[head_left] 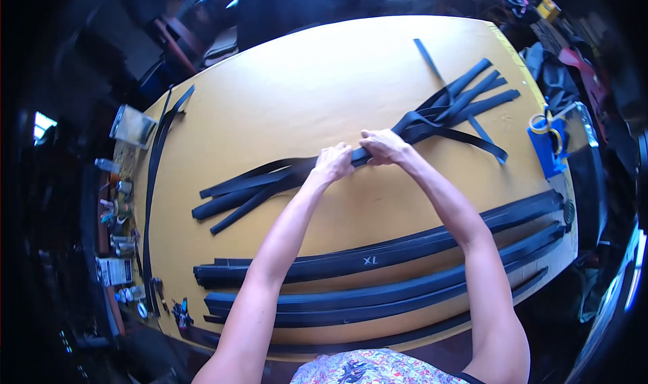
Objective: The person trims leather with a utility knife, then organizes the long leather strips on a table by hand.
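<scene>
I'm watching left hand (334,162) and right hand (383,146) gripping one strip bundle (270,179), side by side; tin (133,125) contents unreadable.

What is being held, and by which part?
A bundle of black strips, held around its middle: left-hand grip and right-hand grip side by side.

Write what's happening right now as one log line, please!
left hand: grips bundle of black strips | right hand: grips same bundle | surface: yellow table | nearby: long strip marked XL, scissors
</scene>
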